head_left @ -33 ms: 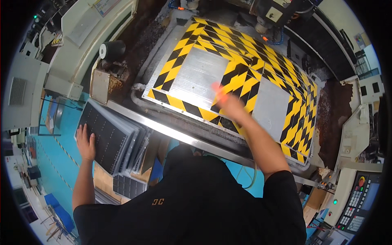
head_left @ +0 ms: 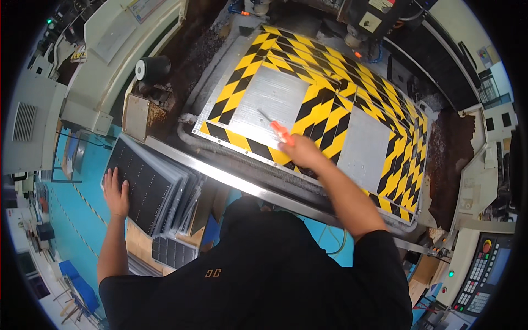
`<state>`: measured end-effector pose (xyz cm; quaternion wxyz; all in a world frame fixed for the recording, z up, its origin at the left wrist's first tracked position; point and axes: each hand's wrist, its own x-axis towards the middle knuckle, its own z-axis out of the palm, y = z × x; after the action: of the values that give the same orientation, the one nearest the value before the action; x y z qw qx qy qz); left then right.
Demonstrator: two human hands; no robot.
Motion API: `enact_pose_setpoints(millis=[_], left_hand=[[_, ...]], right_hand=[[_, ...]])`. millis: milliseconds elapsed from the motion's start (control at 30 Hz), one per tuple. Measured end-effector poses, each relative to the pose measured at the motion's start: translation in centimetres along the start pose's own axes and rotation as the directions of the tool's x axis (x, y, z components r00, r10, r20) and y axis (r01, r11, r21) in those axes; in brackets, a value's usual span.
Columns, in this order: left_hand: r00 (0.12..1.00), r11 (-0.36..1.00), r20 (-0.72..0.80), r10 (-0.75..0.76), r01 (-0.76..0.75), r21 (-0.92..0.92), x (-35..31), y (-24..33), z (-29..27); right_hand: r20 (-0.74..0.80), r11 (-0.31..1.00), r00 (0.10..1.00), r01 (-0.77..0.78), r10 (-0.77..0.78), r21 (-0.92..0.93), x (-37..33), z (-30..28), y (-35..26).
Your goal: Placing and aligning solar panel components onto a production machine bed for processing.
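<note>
My right hand (head_left: 302,152) is closed round an orange tool (head_left: 283,133) with a thin metal tip; its exact kind I cannot make out. The tip points up and left over the left bare metal panel (head_left: 269,99) of a machine bed plate edged in yellow and black striped tape (head_left: 324,113). Whether the tip touches the panel, I cannot tell. Down at the left, my left hand (head_left: 115,192) lies flat with fingers stretched on the top sheet of a leaning stack of black perforated sheets (head_left: 144,184), with clear layers between them.
A shiny metal rail (head_left: 220,173) runs along the machine's front edge. A second bare panel (head_left: 363,148) lies to the right. Machine heads (head_left: 368,25) hang at the back. A control panel (head_left: 484,275) stands at the right, and a dark roller (head_left: 153,68) at the left.
My right hand has shifted slightly down and left, and the orange tool, blurred before, now shows its metal tip. My left hand stays on the stack.
</note>
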<state>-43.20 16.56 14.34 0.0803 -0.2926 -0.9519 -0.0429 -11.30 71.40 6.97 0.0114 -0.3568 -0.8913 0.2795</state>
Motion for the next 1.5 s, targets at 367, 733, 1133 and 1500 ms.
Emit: enact_pose_setpoints(millis=[367,733,1133,1500], left_hand=[[0.999,1.0,0.025,-0.026,0.027,-0.008,-0.3,-0.4,0.0],[0.997,0.997,-0.011,0.075,-0.075,-0.02,0.2,-0.2,0.3],[0.99,0.989,0.011,0.141,-0.141,-0.035,0.7,-1.5,0.8],[0.993,0.992,-0.01,0.121,-0.121,-0.015,0.4,-1.9,0.8]], right_hand=[[0.127,0.985,0.988,-0.105,0.087,0.14,6.1,-1.4,-4.6],[0.24,0.972,0.95,0.222,-0.199,-0.074,-15.8,-8.0,-7.1],[0.149,0.855,0.889,-0.352,0.433,-0.381,-30.1,-18.7,-0.1],[-0.167,0.852,0.867,-0.495,0.47,-0.17,-20.5,-15.1,5.5]])
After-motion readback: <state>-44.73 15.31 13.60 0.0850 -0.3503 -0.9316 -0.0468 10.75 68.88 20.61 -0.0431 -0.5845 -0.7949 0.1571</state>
